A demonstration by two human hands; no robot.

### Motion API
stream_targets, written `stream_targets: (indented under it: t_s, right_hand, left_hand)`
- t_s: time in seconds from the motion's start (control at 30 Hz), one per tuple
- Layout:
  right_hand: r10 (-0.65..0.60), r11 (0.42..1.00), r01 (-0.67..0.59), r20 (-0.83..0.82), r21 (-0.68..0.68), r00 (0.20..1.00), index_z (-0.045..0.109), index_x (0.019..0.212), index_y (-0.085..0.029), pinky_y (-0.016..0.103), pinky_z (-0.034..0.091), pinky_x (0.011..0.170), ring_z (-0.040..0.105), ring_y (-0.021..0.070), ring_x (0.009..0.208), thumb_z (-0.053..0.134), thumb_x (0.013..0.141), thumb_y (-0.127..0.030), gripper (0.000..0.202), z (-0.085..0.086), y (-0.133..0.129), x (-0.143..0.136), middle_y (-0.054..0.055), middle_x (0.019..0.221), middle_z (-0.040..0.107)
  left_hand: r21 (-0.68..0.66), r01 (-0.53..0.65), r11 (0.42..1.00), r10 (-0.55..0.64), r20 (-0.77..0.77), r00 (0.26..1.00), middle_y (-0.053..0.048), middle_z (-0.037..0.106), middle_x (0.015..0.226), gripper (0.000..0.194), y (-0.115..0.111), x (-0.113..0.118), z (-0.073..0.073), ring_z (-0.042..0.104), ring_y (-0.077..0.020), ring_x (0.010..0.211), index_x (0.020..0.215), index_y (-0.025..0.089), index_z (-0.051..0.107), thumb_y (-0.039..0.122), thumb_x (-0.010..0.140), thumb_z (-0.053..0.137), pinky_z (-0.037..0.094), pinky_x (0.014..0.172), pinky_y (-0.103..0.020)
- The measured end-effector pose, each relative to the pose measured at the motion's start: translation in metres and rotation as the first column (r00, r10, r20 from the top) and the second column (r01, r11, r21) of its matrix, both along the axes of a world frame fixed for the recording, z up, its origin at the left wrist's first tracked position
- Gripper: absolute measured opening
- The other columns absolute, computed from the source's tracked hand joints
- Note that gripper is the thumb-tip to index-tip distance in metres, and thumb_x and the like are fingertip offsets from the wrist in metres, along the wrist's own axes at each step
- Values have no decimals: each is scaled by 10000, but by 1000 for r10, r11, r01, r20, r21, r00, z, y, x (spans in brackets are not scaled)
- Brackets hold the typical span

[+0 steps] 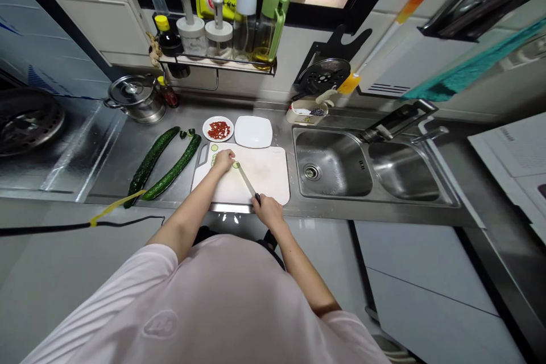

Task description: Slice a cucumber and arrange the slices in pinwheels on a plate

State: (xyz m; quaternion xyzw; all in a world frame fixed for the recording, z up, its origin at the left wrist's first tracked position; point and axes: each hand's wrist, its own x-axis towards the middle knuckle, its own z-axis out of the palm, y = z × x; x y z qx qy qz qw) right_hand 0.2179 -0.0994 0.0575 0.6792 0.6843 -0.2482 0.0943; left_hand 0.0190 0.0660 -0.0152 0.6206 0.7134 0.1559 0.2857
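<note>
My right hand (268, 210) is wrapped round the black handle of a kitchen knife (246, 180). Its blade slants up and left over a white cutting board (267, 173), with the tip at a round cucumber slice (236, 165). Just left of that slice is my left hand (223, 161), fingers curled together; what they hold, if anything, is too small to make out. Another cucumber slice (214, 148) lies near the board's handle, and more pale green slices are partly hidden by my left hand. Two long cucumbers (173, 170) rest on the counter left of the board, with small cut ends (183, 134) beside them.
Behind the board stand a plate of chopped red pieces (219, 129) and a white square plate (253, 131). A double steel sink (335, 162) is at the right. A lidded pot (135, 96) stands back left, below a rack (217, 62) of bottles and jars.
</note>
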Motion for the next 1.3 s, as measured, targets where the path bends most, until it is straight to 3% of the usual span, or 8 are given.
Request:
stream_targets:
  t_s: [0.5,1.3]
  right_hand:
    - [52,999,-52,34,4,998,611,1084,-181,313,418,784,643,240,962,317,975,-482,434,3,6,5,122,1022,688]
    - [77,995,-73,41,-75,996,596,1081,-156,322,438,783,651,252,969,323,986,-426,396,9,5,8,141,1017,688]
  left_hand:
    - [-10,-3,1000,3,0,1000,-8,678,855,184,2,-1,-2,596,-144,794,883,204,687,143,712,657,427,730,-235]
    - [-12,34,999,-34,31,999,-8,673,815,204,0,-4,6,588,-135,759,897,186,695,126,708,646,431,728,-227]
